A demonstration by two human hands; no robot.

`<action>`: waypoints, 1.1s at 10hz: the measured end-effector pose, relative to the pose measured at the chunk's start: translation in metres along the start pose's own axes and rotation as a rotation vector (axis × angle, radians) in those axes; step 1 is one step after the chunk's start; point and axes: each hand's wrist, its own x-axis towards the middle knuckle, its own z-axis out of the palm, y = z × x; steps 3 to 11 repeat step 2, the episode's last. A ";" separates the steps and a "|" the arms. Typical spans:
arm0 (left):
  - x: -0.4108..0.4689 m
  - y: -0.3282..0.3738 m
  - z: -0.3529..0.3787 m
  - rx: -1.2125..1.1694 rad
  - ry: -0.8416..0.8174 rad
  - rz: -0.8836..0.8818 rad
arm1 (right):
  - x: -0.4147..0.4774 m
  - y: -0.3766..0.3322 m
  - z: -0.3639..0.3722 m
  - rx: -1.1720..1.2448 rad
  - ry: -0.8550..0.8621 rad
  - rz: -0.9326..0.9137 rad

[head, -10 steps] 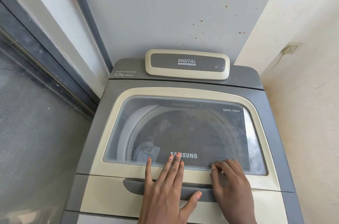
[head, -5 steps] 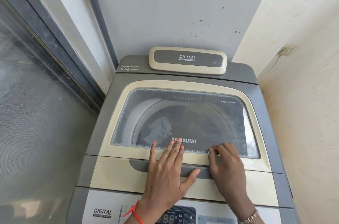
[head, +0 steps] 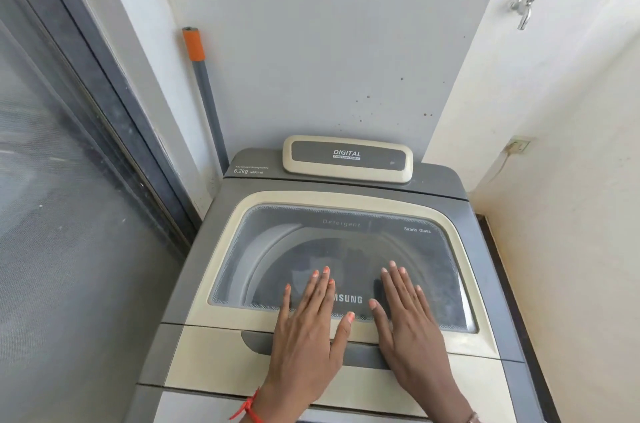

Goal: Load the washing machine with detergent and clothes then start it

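A grey and cream top-loading washing machine (head: 450, 187) fills the lower middle of the head view. Its lid (head: 221, 242) with a tinted glass window is down. Through the glass I see the drum and a dim pale cloth (head: 301, 275) inside. My left hand (head: 308, 332) lies flat on the lid's front, fingers spread, palm over the dark handle recess (head: 360, 353). Just to its right, my right hand (head: 408, 322) also rests flat on the glass with the fingers stretched out. Neither hand holds anything.
A grey pole with an orange grip (head: 202, 93) leans in the back left corner. A sliding glass door (head: 69, 215) runs along the left. A metal tap (head: 526, 3) and a wall socket (head: 517, 145) sit on the cream wall to the right.
The view has tilted up and pulled back. My right hand went from curled fingertips at the lid's edge to lying flat on the glass. My left hand stayed flat on the lid.
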 end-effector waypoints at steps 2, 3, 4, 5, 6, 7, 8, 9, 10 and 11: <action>0.028 0.006 -0.018 0.005 0.218 -0.014 | 0.031 -0.016 0.001 -0.082 -0.017 -0.100; 0.028 0.006 -0.018 0.005 0.218 -0.014 | 0.031 -0.016 0.001 -0.082 -0.017 -0.100; 0.028 0.006 -0.018 0.005 0.218 -0.014 | 0.031 -0.016 0.001 -0.082 -0.017 -0.100; 0.028 0.006 -0.018 0.005 0.218 -0.014 | 0.031 -0.016 0.001 -0.082 -0.017 -0.100; 0.028 0.006 -0.018 0.005 0.218 -0.014 | 0.031 -0.016 0.001 -0.082 -0.017 -0.100; 0.028 0.006 -0.018 0.005 0.218 -0.014 | 0.031 -0.016 0.001 -0.082 -0.017 -0.100; 0.028 0.006 -0.018 0.005 0.218 -0.014 | 0.031 -0.016 0.001 -0.082 -0.017 -0.100; 0.028 0.006 -0.018 0.005 0.218 -0.014 | 0.031 -0.016 0.001 -0.082 -0.017 -0.100; 0.028 0.006 -0.018 0.005 0.218 -0.014 | 0.031 -0.016 0.001 -0.082 -0.017 -0.100; 0.028 0.006 -0.018 0.005 0.218 -0.014 | 0.031 -0.016 0.001 -0.082 -0.017 -0.100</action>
